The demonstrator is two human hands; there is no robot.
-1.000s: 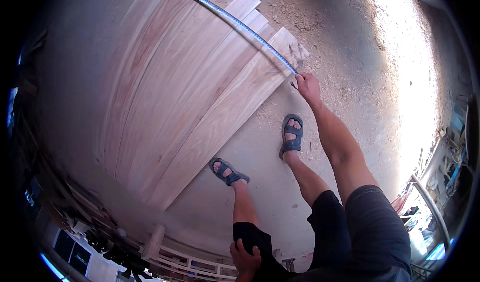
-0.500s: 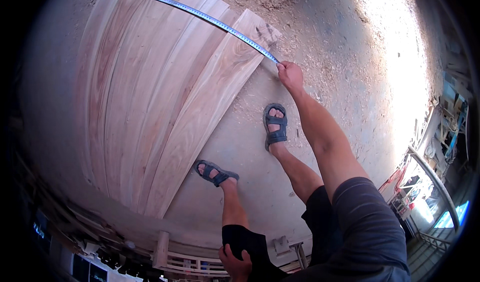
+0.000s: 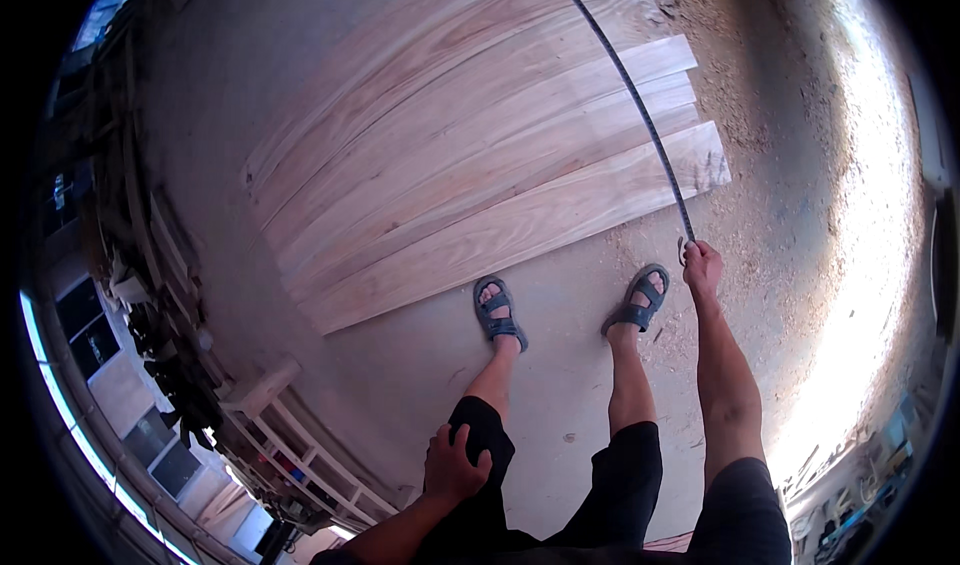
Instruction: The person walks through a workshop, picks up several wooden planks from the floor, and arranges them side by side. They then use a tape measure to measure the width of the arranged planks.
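My right hand (image 3: 704, 267) is closed around the near end of a tape measure (image 3: 637, 95). The blade runs out from it across a row of wooden boards (image 3: 480, 177) and leaves the picture at the top. It looks dark and slightly curved, crossing the boards near their right ends. Whether a case sits inside my grip is hidden. My left hand (image 3: 455, 468) rests on my left knee, its fingers apart and nothing in them. The pale boards lie side by side on the floor, with uneven right ends.
My sandalled feet (image 3: 640, 300) stand on the concrete floor just this side of the nearest board. Wood shavings (image 3: 750, 95) are scattered at the right, beside a bright sunlit strip. A pale wooden frame (image 3: 300, 445) and stacked timber (image 3: 150, 225) are at the left.
The view has turned, so the boards now run more across the picture. The tape shows a dark face instead of its bright marked one. My right hand still grips it; my left stays on the knee.
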